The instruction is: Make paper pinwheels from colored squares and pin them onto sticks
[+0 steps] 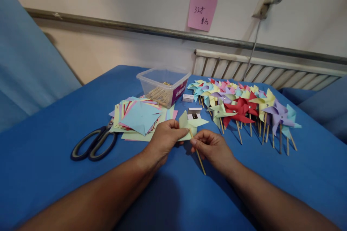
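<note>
My left hand (168, 134) is closed on a pale green paper pinwheel (186, 122), its thumb pressing near the top of the stick. Between the thumb and fingers of my right hand (210, 145) is the thin wooden stick (200, 159), which slants down toward me with its upper end against the pinwheel. Just behind the pinwheel stands a small open white box (195, 112) with dark little things inside, too small to name. Left of my hands lies a stack of cut coloured paper squares (141, 117), a light blue one on top.
Large dark-handled scissors (93, 146) lie at the left, blades partly under the paper. A clear plastic tub (151, 79) of wooden sticks stands behind, beside a small closed box (188, 97). Many finished pinwheels (240, 110) are heaped at the right on the blue cloth (273, 187).
</note>
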Motion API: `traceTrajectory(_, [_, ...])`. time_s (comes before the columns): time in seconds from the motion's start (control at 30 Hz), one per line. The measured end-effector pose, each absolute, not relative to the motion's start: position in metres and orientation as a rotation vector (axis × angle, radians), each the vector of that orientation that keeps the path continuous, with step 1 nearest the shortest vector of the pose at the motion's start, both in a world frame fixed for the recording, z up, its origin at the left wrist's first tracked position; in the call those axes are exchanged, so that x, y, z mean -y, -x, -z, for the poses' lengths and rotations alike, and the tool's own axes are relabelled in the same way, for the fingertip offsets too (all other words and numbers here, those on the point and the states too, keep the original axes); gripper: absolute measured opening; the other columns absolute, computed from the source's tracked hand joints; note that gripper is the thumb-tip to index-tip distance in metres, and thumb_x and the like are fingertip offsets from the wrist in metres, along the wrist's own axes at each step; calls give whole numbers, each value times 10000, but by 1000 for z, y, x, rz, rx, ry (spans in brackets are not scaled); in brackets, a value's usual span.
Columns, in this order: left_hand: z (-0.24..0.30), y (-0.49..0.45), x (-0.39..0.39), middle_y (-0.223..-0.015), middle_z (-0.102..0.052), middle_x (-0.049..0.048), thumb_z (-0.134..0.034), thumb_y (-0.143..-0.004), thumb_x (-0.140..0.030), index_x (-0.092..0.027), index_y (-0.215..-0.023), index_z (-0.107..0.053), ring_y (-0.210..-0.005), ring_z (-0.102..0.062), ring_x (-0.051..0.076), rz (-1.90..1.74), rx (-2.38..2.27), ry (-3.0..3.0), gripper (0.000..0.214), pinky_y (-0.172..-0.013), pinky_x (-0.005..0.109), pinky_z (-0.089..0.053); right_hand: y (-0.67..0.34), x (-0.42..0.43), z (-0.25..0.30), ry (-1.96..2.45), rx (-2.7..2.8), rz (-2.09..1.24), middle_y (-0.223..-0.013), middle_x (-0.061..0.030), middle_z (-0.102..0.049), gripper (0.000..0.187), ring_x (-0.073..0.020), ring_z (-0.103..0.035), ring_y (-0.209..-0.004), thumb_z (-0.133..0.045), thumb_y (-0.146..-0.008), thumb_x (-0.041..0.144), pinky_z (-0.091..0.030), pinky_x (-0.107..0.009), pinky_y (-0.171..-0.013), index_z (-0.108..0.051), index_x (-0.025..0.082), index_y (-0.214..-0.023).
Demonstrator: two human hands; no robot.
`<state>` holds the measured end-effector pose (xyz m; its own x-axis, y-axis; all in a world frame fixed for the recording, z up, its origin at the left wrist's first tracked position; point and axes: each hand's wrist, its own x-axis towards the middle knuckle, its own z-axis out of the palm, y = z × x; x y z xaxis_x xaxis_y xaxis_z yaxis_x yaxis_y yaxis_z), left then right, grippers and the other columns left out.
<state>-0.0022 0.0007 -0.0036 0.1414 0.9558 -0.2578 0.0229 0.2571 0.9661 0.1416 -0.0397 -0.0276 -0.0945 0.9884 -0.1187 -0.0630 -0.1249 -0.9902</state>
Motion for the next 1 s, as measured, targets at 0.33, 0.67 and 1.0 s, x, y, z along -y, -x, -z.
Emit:
traceTrajectory(0.33, [3, 2, -1, -522, -531, -28, -685, -601, -242, -155, -621, -503, -448, -481, 93, -905, -1234, -1100, 203, -431, 210, -357, -140, 40, 27, 1211, 1133, -1392, -529, 23, -611, 316, -41, -400, -355, -714, -673, 428, -293, -179, -367, -545, 162, -656])
traceTrajectory(0.67, [4, 2, -2, -507, -522, -29, -680, -608, -234, -154, -616, -492, -434, -469, 84, -908, -1236, -1095, 205, -422, 203, -345, -138, 41, 25, 1216, 1118, -1379, -514, 29, -601, 298, -37, -387, -349, -706, -677, 410, -266, -174, -360, -541, 164, -649])
traceTrajectory(1.0, [5, 2, -2, -517, -517, -34, -695, -610, -264, -157, -617, -481, -446, -489, 92, -922, -1232, -1103, 239, -431, 212, -375, -141, 39, 26, 1207, 1141, -1389, -527, 20, -610, 315, -37, -380, -348, -677, -702, 439, -253, -174, -357, -542, 160, -650])
